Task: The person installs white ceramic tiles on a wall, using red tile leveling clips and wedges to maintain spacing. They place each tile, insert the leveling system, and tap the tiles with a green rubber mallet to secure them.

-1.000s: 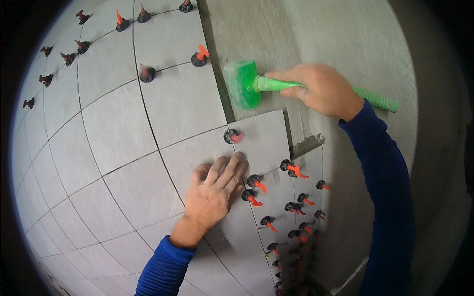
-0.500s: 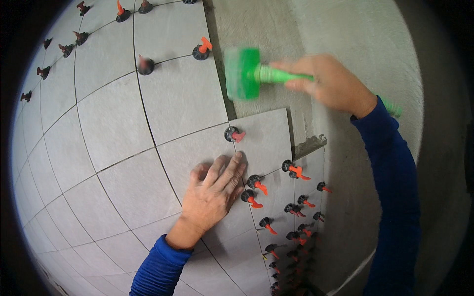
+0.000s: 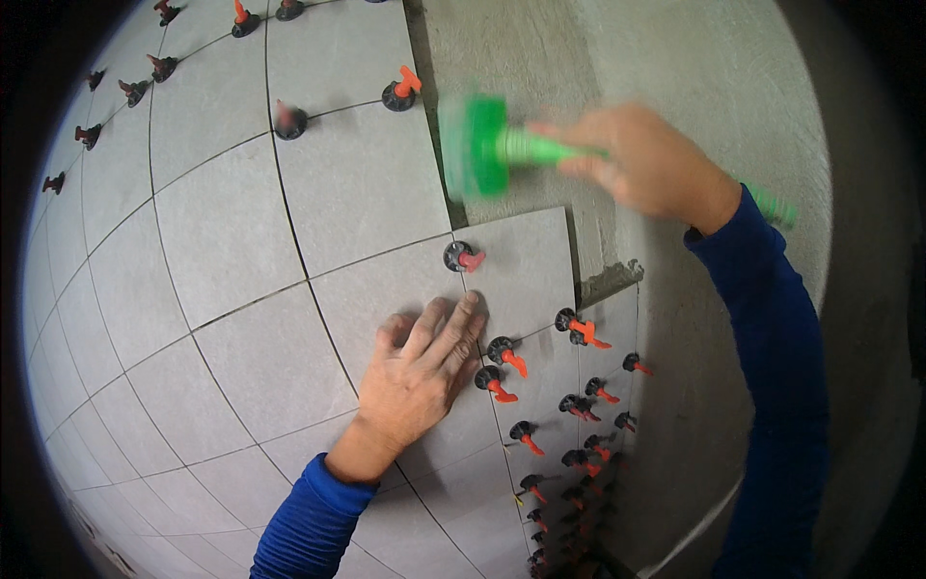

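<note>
My right hand [image 3: 648,162] is wrapped round the handle of a green rubber mallet [image 3: 488,147], blurred by motion. The mallet's pale face is at the right edge of a grey wall tile [image 3: 362,188]; whether it touches cannot be told. My left hand [image 3: 417,372] lies with fingers stretched out on the tiles lower down, its fingertips near a joint. Just above those fingertips sits a black tile leveler with a red T-shaped handle [image 3: 460,257], at the corner of a smaller right-hand tile [image 3: 521,261].
Several more black levelers with orange handles [image 3: 500,352] run down the joints at the lower right. Others, such as one leveler [image 3: 399,94], sit along the upper joints. Bare grey plaster [image 3: 694,58] covers the wall to the right, with a rough mortar edge [image 3: 610,282] above a lower tile.
The view has shifted slightly. Both hands keep nearly the same places, the left on the tiles and the right gripping the blurred mallet.
</note>
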Demonstrator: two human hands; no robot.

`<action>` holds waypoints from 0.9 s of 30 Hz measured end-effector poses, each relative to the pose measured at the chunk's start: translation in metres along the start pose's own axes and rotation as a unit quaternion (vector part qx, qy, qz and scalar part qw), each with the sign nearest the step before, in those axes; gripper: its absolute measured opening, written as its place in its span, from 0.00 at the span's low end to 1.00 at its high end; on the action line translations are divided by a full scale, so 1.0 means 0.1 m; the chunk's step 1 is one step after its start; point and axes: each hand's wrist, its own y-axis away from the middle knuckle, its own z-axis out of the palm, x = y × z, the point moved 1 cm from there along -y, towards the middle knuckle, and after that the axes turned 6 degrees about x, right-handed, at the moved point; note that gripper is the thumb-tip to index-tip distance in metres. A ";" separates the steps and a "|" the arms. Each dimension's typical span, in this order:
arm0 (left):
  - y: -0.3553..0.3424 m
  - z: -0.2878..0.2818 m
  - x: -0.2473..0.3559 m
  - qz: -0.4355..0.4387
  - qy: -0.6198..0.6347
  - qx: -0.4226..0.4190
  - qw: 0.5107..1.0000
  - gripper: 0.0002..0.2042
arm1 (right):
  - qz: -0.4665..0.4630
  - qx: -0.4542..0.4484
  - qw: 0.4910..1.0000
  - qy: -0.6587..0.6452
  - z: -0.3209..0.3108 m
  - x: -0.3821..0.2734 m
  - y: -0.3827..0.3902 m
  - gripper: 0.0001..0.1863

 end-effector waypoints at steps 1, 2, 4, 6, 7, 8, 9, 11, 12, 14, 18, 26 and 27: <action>0.00 0.01 0.00 -0.001 0.002 0.001 1.000 0.31 | 0.005 -0.055 0.998 0.005 0.00 -0.04 0.04 0.20; 0.01 0.01 0.00 -0.002 0.003 0.003 1.000 0.31 | 0.002 -0.111 0.994 0.013 0.00 -0.07 0.06 0.20; 0.01 0.02 0.01 -0.009 0.003 -0.011 1.000 0.31 | -0.002 -0.092 0.996 0.018 -0.01 -0.10 0.05 0.20; 0.02 0.02 0.00 -0.009 -0.001 -0.019 1.000 0.31 | -0.005 -0.086 0.996 0.018 -0.02 -0.09 0.03 0.20; 0.02 0.02 0.00 -0.006 -0.004 -0.020 1.000 0.31 | -0.003 -0.091 0.996 0.014 -0.02 -0.08 0.02 0.20; 0.02 0.02 0.00 -0.006 -0.005 -0.022 1.000 0.31 | -0.019 -0.079 0.997 0.000 -0.02 -0.07 0.00 0.20; 0.02 0.02 0.00 -0.002 -0.009 -0.022 1.000 0.31 | -0.018 -0.063 0.998 0.020 -0.03 -0.05 -0.02 0.21; 0.02 0.02 0.00 -0.002 -0.013 -0.027 1.000 0.32 | -0.031 -0.025 0.998 0.051 -0.03 -0.03 -0.05 0.21; 0.02 0.02 0.00 -0.001 -0.013 -0.025 1.000 0.32 | -0.028 0.023 0.998 0.045 -0.05 -0.02 -0.06 0.21; 0.02 0.02 0.00 -0.001 -0.013 -0.023 1.000 0.33 | 0.004 0.082 0.995 0.055 -0.11 -0.01 -0.07 0.21; 0.02 0.03 0.00 -0.002 -0.006 -0.019 1.000 0.32 | -0.039 -0.081 0.993 0.082 -0.07 -0.13 0.00 0.22; 0.02 0.02 0.00 0.000 0.000 -0.013 1.000 0.32 | -0.004 -0.104 0.993 0.061 -0.06 -0.10 -0.06 0.22; 0.02 0.02 0.00 -0.001 0.000 -0.014 1.000 0.32 | -0.014 -0.067 0.995 0.074 -0.08 -0.07 -0.07 0.21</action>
